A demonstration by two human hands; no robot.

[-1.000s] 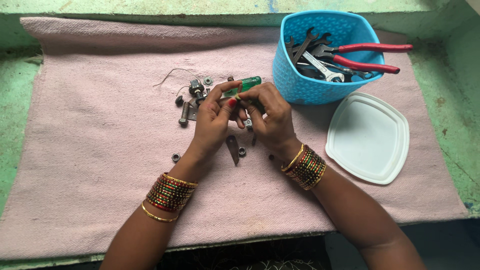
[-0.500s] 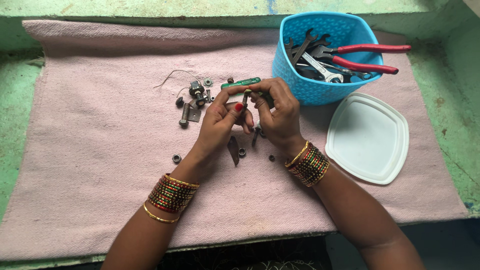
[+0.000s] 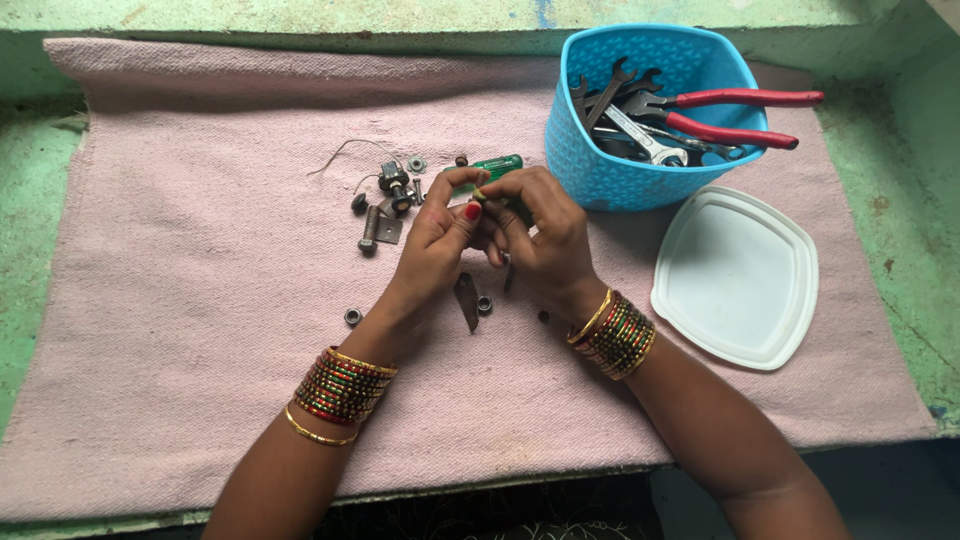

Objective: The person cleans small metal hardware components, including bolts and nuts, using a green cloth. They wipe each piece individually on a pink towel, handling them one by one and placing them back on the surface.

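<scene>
My left hand [image 3: 432, 235] and right hand [image 3: 535, 235] meet over the pink cloth [image 3: 180, 300] on the tabletop, each grip pinched on one small brass-coloured piece [image 3: 479, 195] held between the fingertips. I judge small, steady twists best, keeping it above the cloth. It is too small to tell its long axis or heading. A green-handled screwdriver [image 3: 497, 164] lies just behind.

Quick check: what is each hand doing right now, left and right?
Left hand: closed, fingertips pinching a small metal part.
Right hand: closed, fingers on the same part; whether it also holds something else cannot be told.
</scene>
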